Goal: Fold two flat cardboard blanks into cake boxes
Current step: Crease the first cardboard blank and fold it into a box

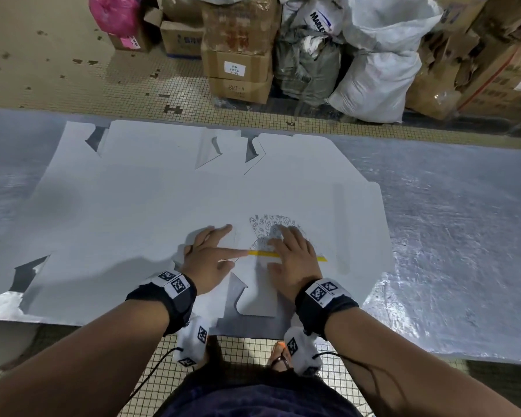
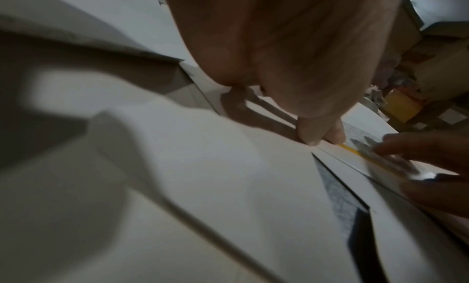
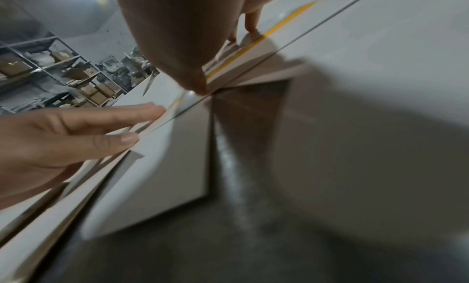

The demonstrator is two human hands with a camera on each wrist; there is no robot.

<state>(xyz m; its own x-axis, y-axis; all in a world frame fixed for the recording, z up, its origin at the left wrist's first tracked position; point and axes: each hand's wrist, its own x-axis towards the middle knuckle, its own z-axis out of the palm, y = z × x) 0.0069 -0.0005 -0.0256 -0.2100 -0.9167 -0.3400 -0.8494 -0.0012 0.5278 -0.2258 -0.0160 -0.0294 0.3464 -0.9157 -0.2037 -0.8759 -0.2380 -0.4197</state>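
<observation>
Hands (image 1: 211,260) press flat white printed blank (image 1: 139,206).

Stacked brown cardboard cartons (image 1: 236,46), white woven sacks (image 1: 379,76) and a pink plastic bag (image 1: 113,13) crowd the small-tiled beige floor (image 1: 42,55) beyond a silvery sheet-covered counter (image 1: 451,224); metal storage shelves (image 3: 50,66) stand nearby.

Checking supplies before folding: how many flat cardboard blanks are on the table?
2. One large blank spreads over the left and middle; another overlaps it on the right, under both hands. More could lie hidden beneath them.
</observation>
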